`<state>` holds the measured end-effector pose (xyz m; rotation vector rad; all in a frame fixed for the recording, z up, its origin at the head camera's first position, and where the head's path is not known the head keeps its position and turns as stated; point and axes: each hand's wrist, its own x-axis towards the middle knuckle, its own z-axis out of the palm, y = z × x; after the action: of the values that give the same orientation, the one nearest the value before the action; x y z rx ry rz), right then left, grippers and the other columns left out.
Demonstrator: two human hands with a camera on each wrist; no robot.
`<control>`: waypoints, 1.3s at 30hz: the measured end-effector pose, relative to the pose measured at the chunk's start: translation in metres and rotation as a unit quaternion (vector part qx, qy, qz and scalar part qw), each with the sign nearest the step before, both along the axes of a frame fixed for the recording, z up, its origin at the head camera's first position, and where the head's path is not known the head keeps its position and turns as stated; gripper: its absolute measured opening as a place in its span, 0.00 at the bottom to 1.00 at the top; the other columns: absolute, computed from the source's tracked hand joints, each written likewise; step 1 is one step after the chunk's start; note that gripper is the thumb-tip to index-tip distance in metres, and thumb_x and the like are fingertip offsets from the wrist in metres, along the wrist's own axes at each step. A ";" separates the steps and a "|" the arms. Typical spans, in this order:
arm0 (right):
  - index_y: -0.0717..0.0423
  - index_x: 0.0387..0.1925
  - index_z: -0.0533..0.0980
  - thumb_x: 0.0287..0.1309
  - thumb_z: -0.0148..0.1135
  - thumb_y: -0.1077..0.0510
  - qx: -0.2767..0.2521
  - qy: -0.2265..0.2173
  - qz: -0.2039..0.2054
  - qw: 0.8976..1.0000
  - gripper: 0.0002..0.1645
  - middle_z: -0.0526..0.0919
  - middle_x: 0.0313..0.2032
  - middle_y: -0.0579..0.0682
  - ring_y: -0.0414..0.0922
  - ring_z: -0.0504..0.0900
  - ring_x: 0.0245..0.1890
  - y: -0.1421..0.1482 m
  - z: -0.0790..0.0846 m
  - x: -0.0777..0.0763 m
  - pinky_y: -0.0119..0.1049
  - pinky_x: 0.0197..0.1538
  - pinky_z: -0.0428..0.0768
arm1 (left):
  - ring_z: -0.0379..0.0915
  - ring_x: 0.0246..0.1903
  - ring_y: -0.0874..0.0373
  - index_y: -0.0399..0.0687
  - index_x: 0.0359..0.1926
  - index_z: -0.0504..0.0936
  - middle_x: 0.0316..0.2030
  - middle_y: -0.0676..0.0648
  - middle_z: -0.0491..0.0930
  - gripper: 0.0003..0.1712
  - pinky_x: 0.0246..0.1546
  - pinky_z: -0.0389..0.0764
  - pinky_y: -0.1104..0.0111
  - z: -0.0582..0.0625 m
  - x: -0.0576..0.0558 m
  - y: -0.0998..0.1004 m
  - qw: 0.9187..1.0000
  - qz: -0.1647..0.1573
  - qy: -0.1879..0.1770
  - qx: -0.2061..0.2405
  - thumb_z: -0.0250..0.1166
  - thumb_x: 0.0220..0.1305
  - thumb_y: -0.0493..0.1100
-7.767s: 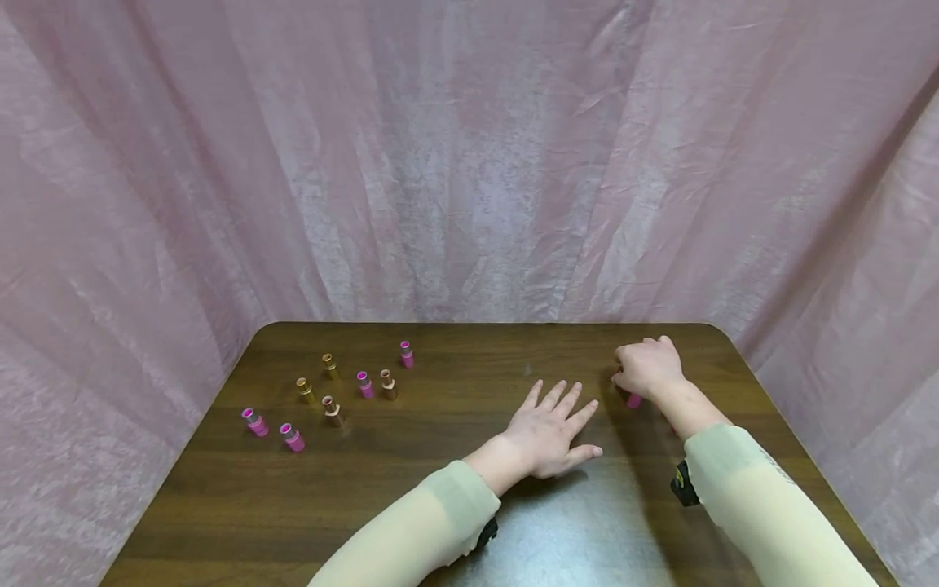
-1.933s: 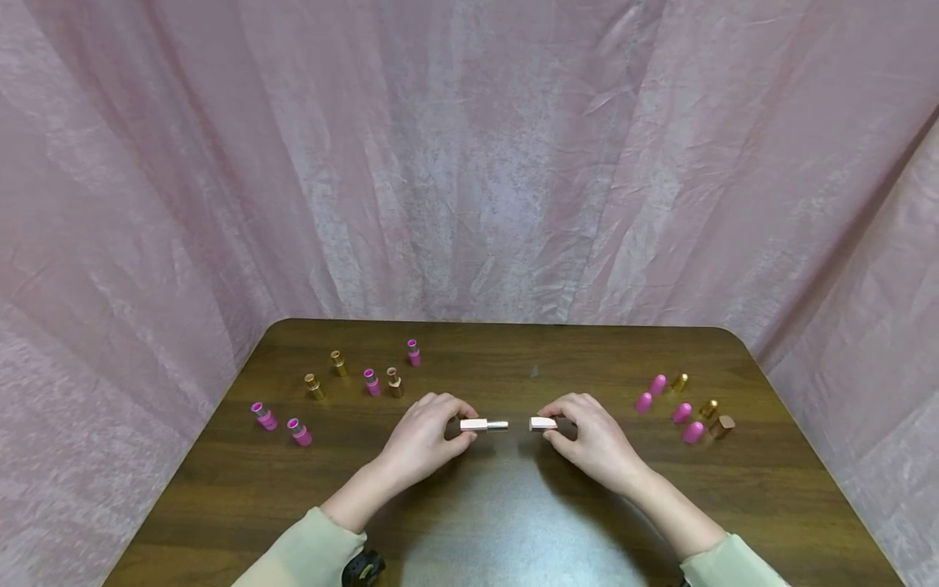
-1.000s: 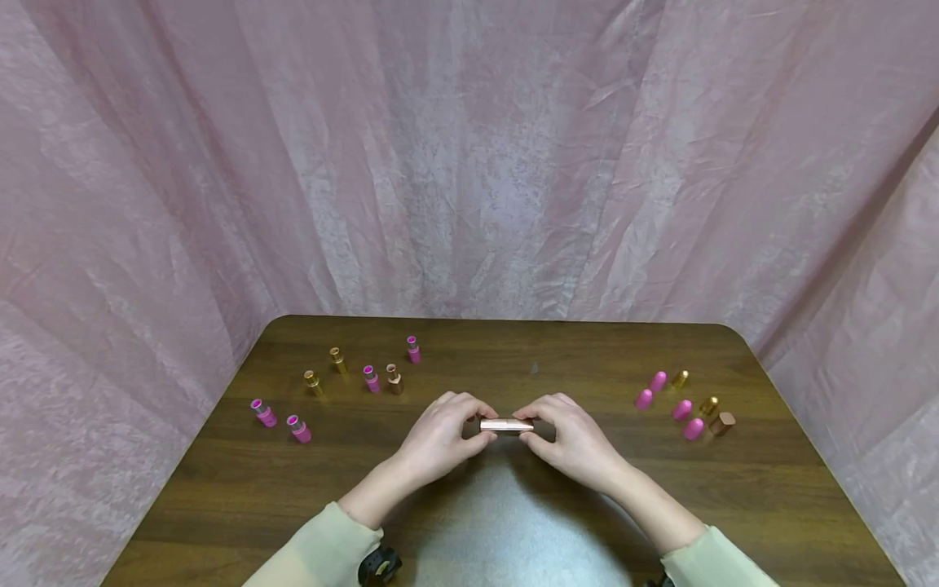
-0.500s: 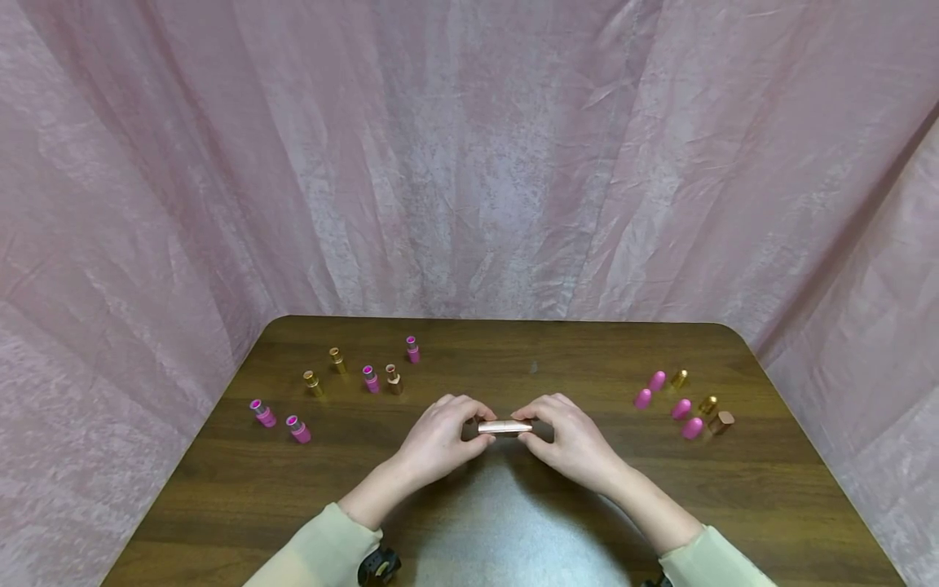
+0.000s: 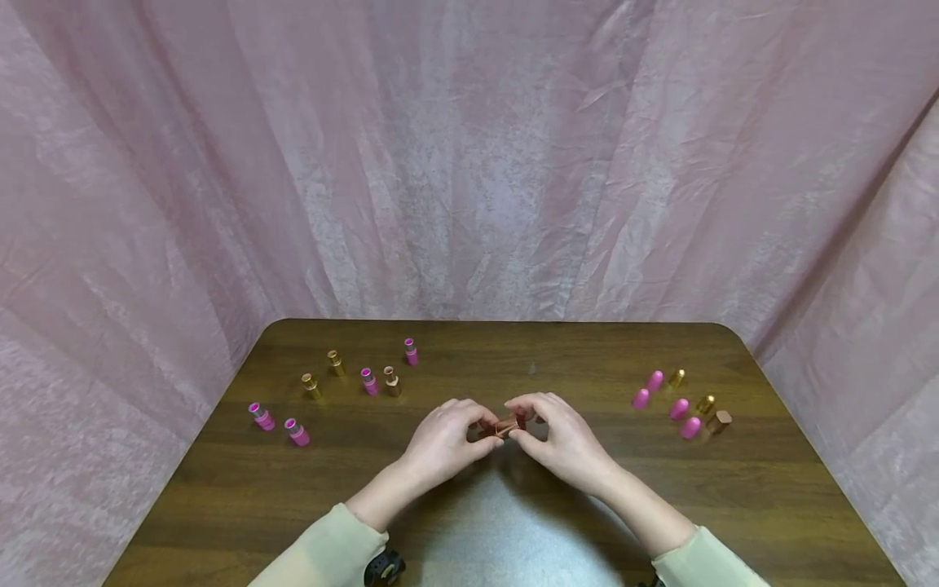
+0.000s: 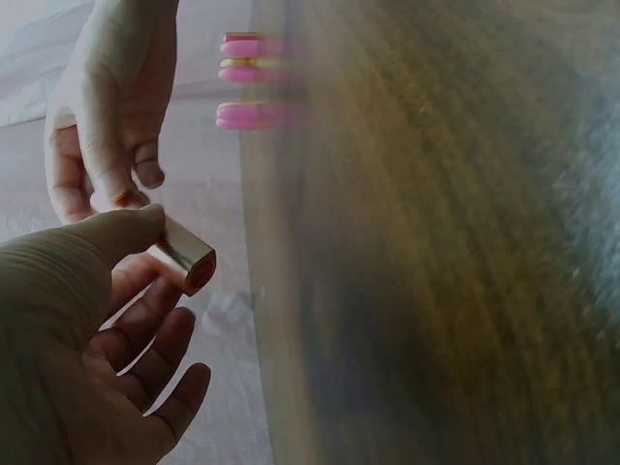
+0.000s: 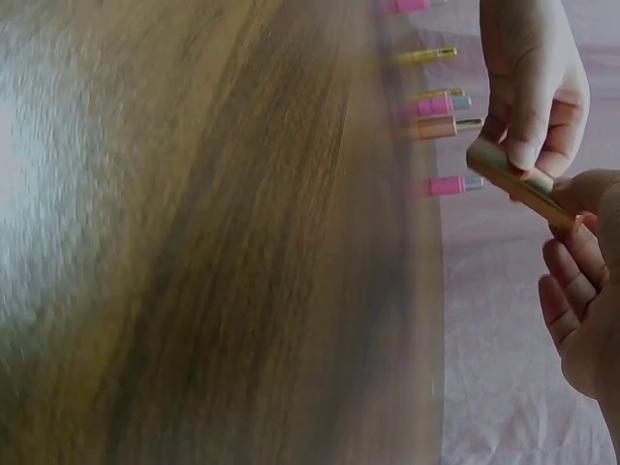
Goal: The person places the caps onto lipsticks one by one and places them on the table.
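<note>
At far L of brown wood tbl, standing: 1st pink tube w/ silver neck, then just R & nearer front, 2nd pink tube. Next, further back, front gold tube & rear gold tube, nr each other. Then 3rd pink tube, just beside rose-gold tube; further back, nr tbl's rear edge, 4th pink tube.

Moving R, L hand, w/ pale green L sleeve & black wrist strap below: thumb & index closed in a pinch nr one end of copper-coloured lipstick; other fingers loosely bent, fanned apart in L wrist view. Lipstick aslant btwn both hands, over approx mid-tbl, partly hidden by fingers; can't tell if one pc or two. On its other side, R hand: thumb & index also pinching it, nr opp. end; rest of fingers bent, w/ gaps btwn, per R wrist view.

Well apart to R, a loose cluster: 1st pink cap, 2nd pink cap, rear gold cap, 3rd pink cap, 4th pink cap, front gold cap, & at far R, brown cap. Behind all, pink curtain.
</note>
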<state>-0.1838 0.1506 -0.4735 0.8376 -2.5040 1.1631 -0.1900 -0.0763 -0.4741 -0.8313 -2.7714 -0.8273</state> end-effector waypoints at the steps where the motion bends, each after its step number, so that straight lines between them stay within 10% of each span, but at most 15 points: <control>1: 0.50 0.54 0.81 0.52 0.78 0.63 -0.006 -0.001 -0.001 1.000 0.27 0.83 0.40 0.39 0.38 0.80 0.43 0.000 0.000 0.001 0.45 0.47 0.82 | 0.74 0.39 0.64 0.59 0.43 0.88 0.38 0.62 0.83 0.12 0.41 0.77 0.67 -0.001 0.000 0.002 1.000 -0.001 0.002 0.001 0.75 0.61 0.54; 7: 0.49 0.63 0.76 0.56 0.77 0.59 -0.004 -0.021 0.001 1.000 0.33 0.85 0.44 0.39 0.40 0.81 0.47 0.010 0.000 0.002 0.46 0.49 0.82 | 0.76 0.39 0.61 0.60 0.44 0.87 0.39 0.63 0.84 0.11 0.40 0.76 0.67 -0.004 -0.005 0.008 1.000 -0.015 0.003 0.005 0.75 0.62 0.52; 19: 0.52 0.78 0.61 0.63 0.69 0.39 0.177 -0.074 -0.040 0.981 0.49 0.68 0.72 0.55 0.57 0.66 0.71 0.068 -0.008 0.002 0.59 0.70 0.65 | 0.80 0.44 0.62 0.57 0.44 0.85 0.38 0.62 0.84 0.11 0.48 0.78 0.61 -0.001 -0.041 0.021 0.995 0.011 -0.091 0.029 0.73 0.62 0.50; 27: 0.49 0.79 0.58 0.67 0.58 0.30 0.272 -0.044 -0.053 0.960 0.50 0.59 0.77 0.58 0.64 0.58 0.75 0.091 -0.019 0.006 0.63 0.72 0.59 | 0.80 0.45 0.60 0.54 0.48 0.84 0.42 0.58 0.84 0.15 0.48 0.79 0.61 -0.004 -0.078 0.055 0.987 0.030 -0.147 0.051 0.72 0.64 0.52; 39: 0.46 0.77 0.64 0.66 0.57 0.28 0.338 0.048 -0.051 0.938 0.47 0.62 0.76 0.57 0.63 0.59 0.75 0.104 -0.042 0.005 0.63 0.72 0.57 | 0.80 0.47 0.60 0.52 0.49 0.84 0.44 0.56 0.85 0.14 0.51 0.78 0.61 -0.019 -0.120 0.103 0.986 0.050 -0.140 0.073 0.70 0.66 0.50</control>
<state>-0.1791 0.2546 -0.5153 0.8601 -2.8391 0.1895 -0.3100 0.0267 -0.4927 -0.5864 -2.9107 -1.1941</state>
